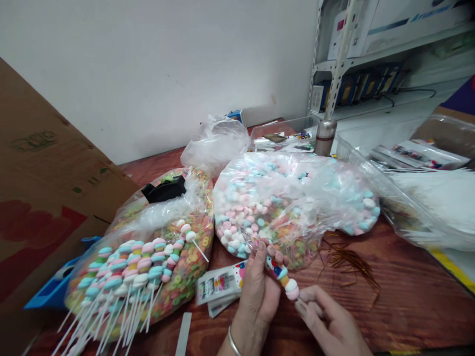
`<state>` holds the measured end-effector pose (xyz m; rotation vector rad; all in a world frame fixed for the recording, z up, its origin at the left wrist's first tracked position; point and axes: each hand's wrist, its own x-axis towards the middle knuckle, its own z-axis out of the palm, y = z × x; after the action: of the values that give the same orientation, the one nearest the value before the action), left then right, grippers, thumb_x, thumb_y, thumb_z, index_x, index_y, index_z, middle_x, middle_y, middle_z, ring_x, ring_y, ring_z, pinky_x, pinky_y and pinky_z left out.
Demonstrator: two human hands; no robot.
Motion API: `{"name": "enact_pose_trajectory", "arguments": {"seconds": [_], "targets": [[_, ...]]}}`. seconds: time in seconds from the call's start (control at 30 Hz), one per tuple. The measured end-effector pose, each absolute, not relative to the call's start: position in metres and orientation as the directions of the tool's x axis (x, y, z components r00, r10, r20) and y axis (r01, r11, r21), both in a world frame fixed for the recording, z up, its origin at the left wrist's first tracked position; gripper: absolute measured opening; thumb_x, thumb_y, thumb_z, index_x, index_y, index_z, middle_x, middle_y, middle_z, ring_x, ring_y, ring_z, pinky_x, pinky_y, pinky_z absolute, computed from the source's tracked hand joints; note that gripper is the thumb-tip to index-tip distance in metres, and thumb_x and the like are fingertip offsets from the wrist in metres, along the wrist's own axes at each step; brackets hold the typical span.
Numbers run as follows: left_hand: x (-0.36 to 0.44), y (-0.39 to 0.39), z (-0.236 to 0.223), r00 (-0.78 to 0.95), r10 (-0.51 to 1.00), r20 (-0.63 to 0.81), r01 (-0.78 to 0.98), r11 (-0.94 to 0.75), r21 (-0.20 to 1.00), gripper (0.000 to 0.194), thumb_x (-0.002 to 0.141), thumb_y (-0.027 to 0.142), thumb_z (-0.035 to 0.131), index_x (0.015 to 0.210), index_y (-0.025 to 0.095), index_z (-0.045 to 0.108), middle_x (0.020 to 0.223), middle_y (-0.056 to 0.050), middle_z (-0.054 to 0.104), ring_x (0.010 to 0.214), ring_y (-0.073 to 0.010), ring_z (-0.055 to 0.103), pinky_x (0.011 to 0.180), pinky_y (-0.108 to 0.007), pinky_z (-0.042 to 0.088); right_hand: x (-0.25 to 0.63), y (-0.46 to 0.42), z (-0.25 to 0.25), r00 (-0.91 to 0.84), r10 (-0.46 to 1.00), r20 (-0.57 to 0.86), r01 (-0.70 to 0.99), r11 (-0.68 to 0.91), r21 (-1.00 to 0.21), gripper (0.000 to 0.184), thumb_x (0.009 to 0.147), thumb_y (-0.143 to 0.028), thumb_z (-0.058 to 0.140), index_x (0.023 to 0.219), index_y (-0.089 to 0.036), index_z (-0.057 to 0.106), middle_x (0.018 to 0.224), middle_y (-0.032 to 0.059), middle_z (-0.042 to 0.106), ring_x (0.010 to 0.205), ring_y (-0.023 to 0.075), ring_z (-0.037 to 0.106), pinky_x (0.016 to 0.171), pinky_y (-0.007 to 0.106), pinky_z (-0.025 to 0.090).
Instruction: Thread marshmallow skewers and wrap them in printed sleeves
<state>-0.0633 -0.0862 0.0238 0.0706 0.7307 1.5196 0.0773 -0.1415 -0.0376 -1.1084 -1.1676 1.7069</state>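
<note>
My left hand is closed around a small printed plastic bag, which covers the upper part of a marshmallow skewer. White and pink marshmallows show at the skewer's lower end, outside the bag. My right hand pinches the skewer just below the last marshmallow; its fingers mostly hide the stick. Beside my left wrist lies a small stack of flat printed bags. Many finished marshmallow skewers with white sticks are piled at the left, on a big bag of colourful ring candy.
A large bag of marshmallows lies behind my hands. Copper-coloured twist ties are at the right. A black tape dispenser rests on the candy bag. A clear plastic bin, a metal bottle and a cardboard box stand around.
</note>
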Motion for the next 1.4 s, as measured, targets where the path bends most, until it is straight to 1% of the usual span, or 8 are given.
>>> {"name": "enact_pose_trajectory", "arguments": {"seconds": [0.17,0.37,0.5,0.7,0.9,1.13,1.27,1.4], "targets": [[-0.057,-0.086,0.029,-0.062,0.911,-0.408,-0.93,0.096,0.356,0.026,0.081,0.04,0.072,0.087,0.018,0.059,0.066,0.006,0.046,0.056,-0.0068,0.047,0.066,-0.025,0.051,0.087,-0.143,-0.034,-0.325,0.946,0.015,0.064,0.037,-0.997,0.032,0.093,-0.049,0.053,0.082,-0.021,0.065,0.066,0.0006,0.057,0.059,0.0129,0.053,0.056,0.022,0.041],[-0.054,-0.086,0.031,0.036,0.939,-0.343,-0.96,0.127,0.248,0.031,0.085,0.047,0.065,0.085,0.017,0.057,0.062,0.008,0.039,0.048,-0.0045,0.038,0.062,-0.022,0.05,0.072,-0.149,-0.027,-0.568,0.732,-0.375,-0.265,-0.595,-0.759,0.049,0.085,-0.068,0.056,0.075,-0.02,0.054,0.04,-0.0145,0.026,0.032,0.0023,0.013,0.034,0.016,0.013],[-0.038,-0.094,0.025,0.067,0.914,-0.401,-0.929,0.203,0.309,0.031,0.085,0.047,0.065,0.087,0.017,0.058,0.058,0.008,0.041,0.046,-0.005,0.04,0.063,-0.023,0.051,0.065,-0.145,-0.027,-0.605,0.695,-0.389,-0.376,-0.679,-0.63,0.047,0.083,-0.066,0.061,0.077,-0.02,0.053,0.038,-0.0161,0.024,0.029,0.0009,0.011,0.033,0.015,0.013],[-0.039,-0.098,0.017,0.024,0.886,-0.464,-0.885,0.234,0.401,0.032,0.081,0.046,0.07,0.085,0.016,0.06,0.066,0.002,0.056,0.059,-0.0104,0.056,0.059,-0.021,0.047,0.081,-0.139,-0.019,-0.33,0.916,-0.228,-0.043,-0.256,-0.966,0.039,0.086,-0.058,0.06,0.08,-0.019,0.062,0.053,-0.007,0.044,0.045,0.0075,0.039,0.044,0.018,0.035],[-0.035,-0.103,0.012,-0.072,0.9,-0.43,-0.85,0.17,0.498,0.033,0.082,0.046,0.07,0.09,0.014,0.064,0.061,0.004,0.053,0.062,-0.0117,0.055,0.073,-0.027,0.048,0.087,-0.15,-0.029,-0.292,0.955,0.045,0.289,0.133,-0.948,0.026,0.096,-0.038,0.045,0.086,-0.023,0.064,0.065,0.0,0.065,0.055,0.0149,0.061,0.057,0.021,0.048],[-0.028,-0.113,0.008,-0.06,0.899,-0.435,-0.812,0.209,0.544,0.037,0.081,0.046,0.07,0.097,0.013,0.068,0.097,-0.01,0.07,0.09,-0.0193,0.064,0.084,-0.029,0.047,0.081,-0.139,-0.032,-0.225,0.973,0.043,0.283,0.108,-0.953,0.027,0.099,-0.038,0.04,0.086,-0.022,0.058,0.073,0.0002,0.061,0.064,0.0154,0.06,0.06,0.021,0.048],[-0.037,-0.107,0.01,-0.088,0.912,-0.401,-0.767,0.195,0.611,0.027,0.082,0.037,0.072,0.096,0.014,0.069,0.088,-0.009,0.072,0.087,-0.0196,0.066,0.084,-0.031,0.049,0.08,-0.142,-0.031,-0.238,0.971,-0.006,0.206,0.044,-0.977,0.032,0.099,-0.041,0.04,0.08,-0.021,0.057,0.069,-0.0015,0.056,0.061,0.0134,0.053,0.058,0.02,0.045],[-0.022,-0.115,0.006,-0.039,0.9,-0.435,-0.775,0.248,0.582,0.025,0.082,0.034,0.072,0.098,0.014,0.069,0.08,-0.007,0.071,0.084,-0.0192,0.066,0.084,-0.031,0.049,0.073,-0.137,-0.034,-0.189,0.982,-0.023,0.124,0.001,-0.992,0.032,0.097,-0.042,0.046,0.112,-0.02,0.064,0.101,0.0076,0.069,0.097,0.0212,0.065,0.087,0.029,0.051]]}}
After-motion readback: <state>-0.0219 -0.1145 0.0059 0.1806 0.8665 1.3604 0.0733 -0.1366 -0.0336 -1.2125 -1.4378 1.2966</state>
